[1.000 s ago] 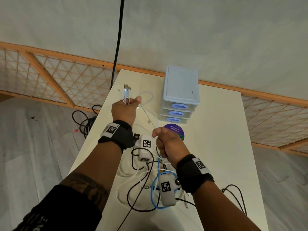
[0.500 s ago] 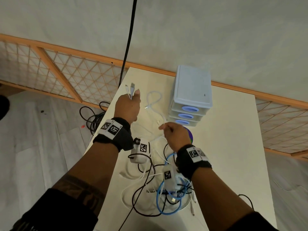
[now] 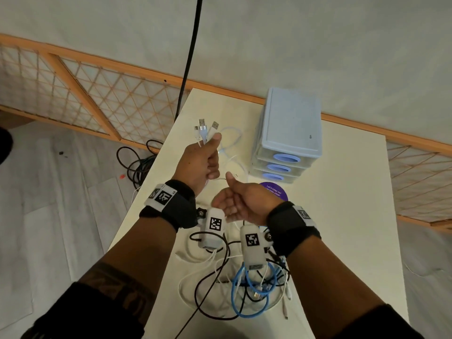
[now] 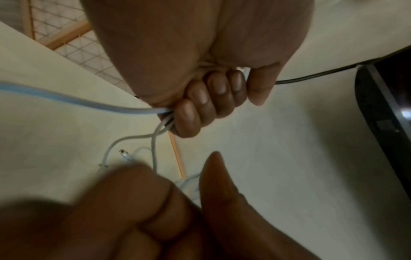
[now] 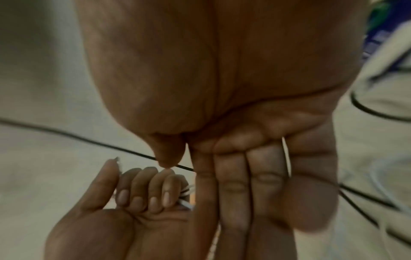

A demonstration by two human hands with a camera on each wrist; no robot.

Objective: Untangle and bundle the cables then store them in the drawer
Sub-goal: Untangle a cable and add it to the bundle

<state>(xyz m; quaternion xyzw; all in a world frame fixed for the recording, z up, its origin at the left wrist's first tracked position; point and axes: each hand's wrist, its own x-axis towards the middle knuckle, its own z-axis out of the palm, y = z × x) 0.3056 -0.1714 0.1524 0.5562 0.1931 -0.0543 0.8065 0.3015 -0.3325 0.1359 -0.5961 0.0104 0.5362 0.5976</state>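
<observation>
A plain indoor room, which kind I cannot tell. A white table (image 3: pixel 342 216) stands against a bare pale wall (image 3: pixel 293 45), with lattice screens (image 3: pixel 110 106) and grey plank flooring (image 3: pixel 61 216).

Soft, even light fills the head view, dim and slightly grainy, with wide-angle bowing at its edges. Both wrist views are darker and murky: the right hand (image 5: pixel 222 123) smears with motion blur, and near fingers (image 4: pixel 138 202) lose focus.

Head view high, facing down; wrist views close; all share hands.
</observation>
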